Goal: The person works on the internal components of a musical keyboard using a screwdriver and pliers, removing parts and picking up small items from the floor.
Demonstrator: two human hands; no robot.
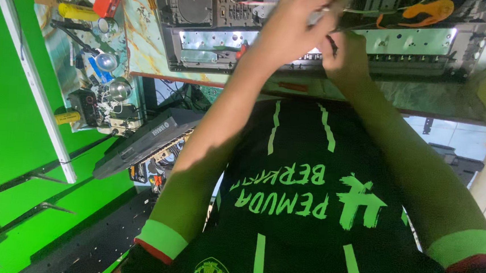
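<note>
Looking down past a black shirt with green stripes [300, 214], nearest the lens, and along both bare forearms to the bench edge. Working with both hands over an opened electronic unit [409, 42], lying along the bench top at the far end of the reach, cover off, bright metal chassis and wiring exposed. Curling the left hand [296, 29] nearly closed, fingers bunched around a pale slim item [323, 14] at the top; failing to resolve its kind. Pinching with the right hand [348, 61], fingertips drawn together on a thin dark item [332, 45] just under the left hand; failing to resolve whether tool or lead. Holding both hands touching or almost touching, directly above the open chassis. Judging the main hazard: losing a small part or tool tip from the pinch and dropping it among the wiring, owing to hands blocking sight of the work point. Judging a second hazard: snagging loose leads with a wrist while crossing the front edge, pulling a connector free. Judging a third: bridging bare contacts with a metal tip in case of live power; power state not showing. Noting clutter nearby: orange-handled tool [428, 11] resting on the unit to the right, round platter [194, 1] to the left, yellow-handled tools [78, 12] further left, dark keyboard-like case [140, 143] leaning below the bench, well apart from the hands.
</note>
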